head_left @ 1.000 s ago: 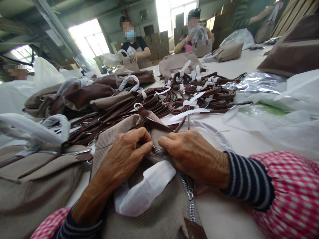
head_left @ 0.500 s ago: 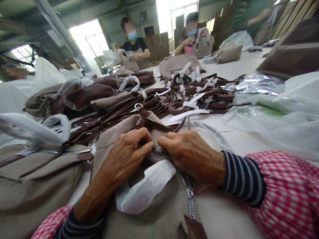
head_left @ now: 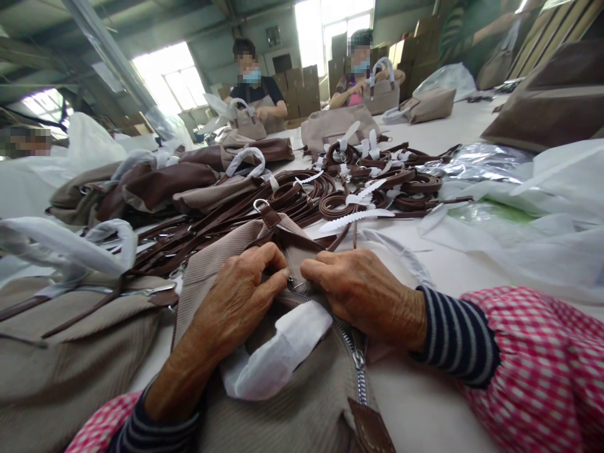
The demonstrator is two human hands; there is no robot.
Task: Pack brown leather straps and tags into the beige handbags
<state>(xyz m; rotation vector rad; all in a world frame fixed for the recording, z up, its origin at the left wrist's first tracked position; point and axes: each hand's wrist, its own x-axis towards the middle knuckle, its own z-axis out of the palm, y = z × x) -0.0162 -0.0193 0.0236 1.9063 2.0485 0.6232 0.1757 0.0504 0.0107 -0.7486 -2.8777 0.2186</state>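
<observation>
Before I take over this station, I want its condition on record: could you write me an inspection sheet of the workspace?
Surface: white table, largely covered.
Job's things: bag unzipped at the mouth, slider toward the near end; wrapped handle lying across it.
Clutter: brown straps, some coiled and tied with white strips; heaped bags beyond; second bag at left; plastic sheeting at right.
Grips: left grip and right grip closed on the bag at its mouth; exact hold partly hidden.
Cables: nothing seen.
Surroundings: masked co-workers across the table, handling bags; cartons behind.
</observation>
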